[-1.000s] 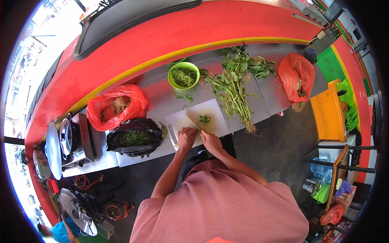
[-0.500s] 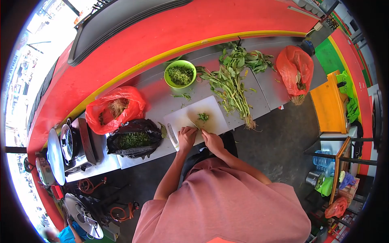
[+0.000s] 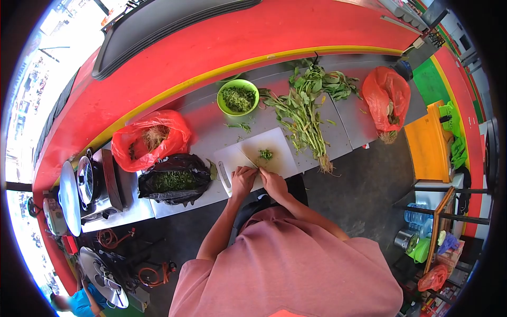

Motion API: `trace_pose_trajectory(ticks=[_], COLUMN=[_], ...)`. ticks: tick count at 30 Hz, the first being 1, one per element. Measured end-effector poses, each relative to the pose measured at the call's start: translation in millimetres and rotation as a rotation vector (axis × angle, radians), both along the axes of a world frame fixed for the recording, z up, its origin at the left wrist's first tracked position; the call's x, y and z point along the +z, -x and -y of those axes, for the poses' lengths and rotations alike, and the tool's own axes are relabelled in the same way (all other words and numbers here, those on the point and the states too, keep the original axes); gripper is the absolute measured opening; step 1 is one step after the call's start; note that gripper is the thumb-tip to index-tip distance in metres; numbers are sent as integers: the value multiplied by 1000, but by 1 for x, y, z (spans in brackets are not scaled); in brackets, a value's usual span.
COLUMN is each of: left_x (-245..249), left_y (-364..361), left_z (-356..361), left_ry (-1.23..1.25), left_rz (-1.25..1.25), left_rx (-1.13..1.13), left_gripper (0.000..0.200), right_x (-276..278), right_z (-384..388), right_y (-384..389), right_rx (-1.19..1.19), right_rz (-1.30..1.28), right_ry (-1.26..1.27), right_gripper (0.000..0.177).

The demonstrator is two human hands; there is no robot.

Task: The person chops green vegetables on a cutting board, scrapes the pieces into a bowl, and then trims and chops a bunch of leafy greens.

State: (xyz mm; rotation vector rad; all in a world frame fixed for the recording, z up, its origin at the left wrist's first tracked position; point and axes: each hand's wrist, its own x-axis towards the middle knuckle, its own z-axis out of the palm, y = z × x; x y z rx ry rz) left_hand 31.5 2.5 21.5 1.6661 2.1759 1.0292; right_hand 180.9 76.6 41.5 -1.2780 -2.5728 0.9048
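On the white cutting board (image 3: 280,138), my right hand (image 3: 274,183) is closed round a knife (image 3: 248,158), its blade pointing up and to the left. My left hand (image 3: 244,180) rests beside it with fingers curled at the board's near side; anything under them is hidden. Just beyond the knife sits a small pile of chopped greens (image 3: 265,154). A lime-green bowl (image 3: 247,113) of chopped greens stands behind the board. To the right lies a bunch of leafy stalks (image 3: 306,113) with roots toward me.
Left of the board are a black plastic bag (image 3: 198,179) of cut greens and a red bag (image 3: 122,145) holding roots. A gas stove (image 3: 108,198) stands farther left. Another red bag (image 3: 383,95) lies at the counter's right end. A person in blue (image 3: 87,302) is at lower left.
The view has shifted slightly. Both hands stay close together at the board's near edge, and the knife blade lies a little more to the left.
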Motion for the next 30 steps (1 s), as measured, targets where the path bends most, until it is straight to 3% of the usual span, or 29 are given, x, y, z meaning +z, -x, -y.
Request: trace_pose_trajectory(ticks=[3, 9, 15, 24, 30], left_x=[-5, -6, -7, -3, -6], left_y=[-3, -5, -9, -5, -9], left_z=[-4, 0, -4, 0, -2], left_ry=[31, 5, -15, 1, 5], left_rz=[69, -44, 47, 0, 24], left_rx=[90, 6, 120, 40, 113], left_gripper=[15, 16, 15, 15, 16], right_x=[4, 7, 10, -7, -6], right_z=[-5, -1, -2, -3, 0], right_y=[3, -11, -9, -6, -15], right_rx=[5, 14, 19, 33, 34], right_rz=[-65, 13, -35, -91, -68], right_ry=[-9, 29, -9, -77, 3], right_gripper=[35, 34, 33, 33, 33])
